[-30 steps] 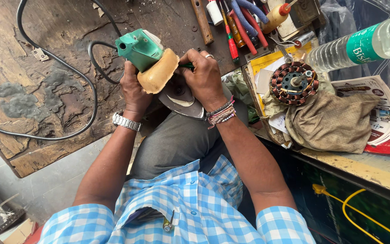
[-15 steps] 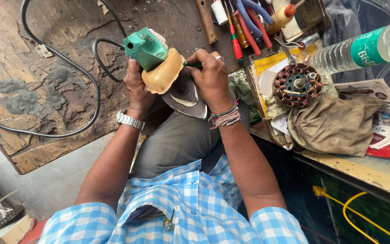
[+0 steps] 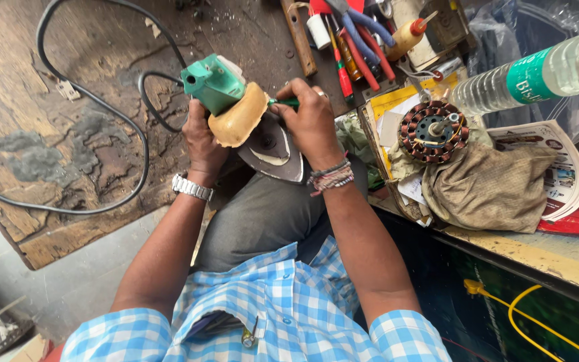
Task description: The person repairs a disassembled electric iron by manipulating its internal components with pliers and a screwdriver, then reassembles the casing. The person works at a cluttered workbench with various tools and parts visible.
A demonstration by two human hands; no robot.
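Green plastic and tan casing fill my left grip (image 3: 204, 137), which is clenched around the body of an electric iron (image 3: 236, 110) tipped up over my lap. My right grip (image 3: 309, 124) is closed on a green-handled screwdriver (image 3: 284, 103), whose tip end meets the iron's tan shell; I cannot see the tip itself. The iron's dark soleplate (image 3: 273, 147) faces me, just under my right palm. A black cord (image 3: 112, 124) loops away from the iron across the worn wooden board (image 3: 48, 134) beyond my left wrist. To my right, on the tabletop (image 3: 557, 251), a copper-wound motor stator (image 3: 433, 131) sits on a drab cloth (image 3: 490, 188), near a clear water bottle (image 3: 537, 74). Pliers with blue and red handles (image 3: 363, 40) lie further off, beside a small glue bottle (image 3: 407, 37).
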